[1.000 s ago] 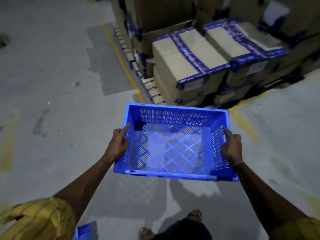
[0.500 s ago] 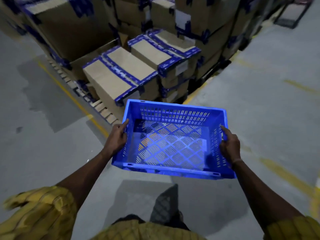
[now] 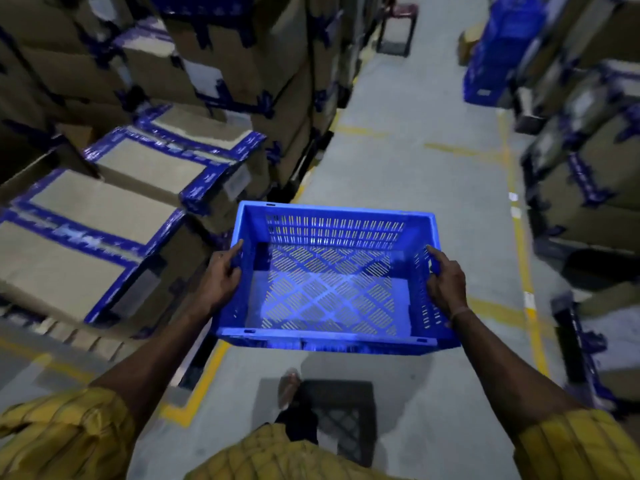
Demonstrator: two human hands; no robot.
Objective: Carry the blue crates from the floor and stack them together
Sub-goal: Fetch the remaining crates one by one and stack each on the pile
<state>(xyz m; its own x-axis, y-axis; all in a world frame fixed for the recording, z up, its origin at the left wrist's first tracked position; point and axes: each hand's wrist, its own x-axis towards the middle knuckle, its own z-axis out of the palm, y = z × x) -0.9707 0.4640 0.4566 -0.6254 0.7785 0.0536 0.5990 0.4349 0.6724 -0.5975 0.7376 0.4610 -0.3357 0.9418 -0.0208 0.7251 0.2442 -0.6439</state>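
Your left hand [image 3: 221, 275] grips left wall of blue crate [image 3: 329, 271], thumb on rim. Your right hand [image 3: 446, 282] grips right wall likewise. Crate held level, clear of floor [image 3: 415, 174], open side up, nothing inside. Taped cardboard boxes [image 3: 114, 209] just left; blue crate stack [image 3: 498, 53] far ahead on right.

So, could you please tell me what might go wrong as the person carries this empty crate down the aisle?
1. The left hand and right hand grip only the side walls of the blue crate, which is held out in front; a slip could drop it.
2. The crate hides part of the floor ahead, so a trip seems possible.
3. Cardboard boxes stand close on the left; the crate's corner might clip them.
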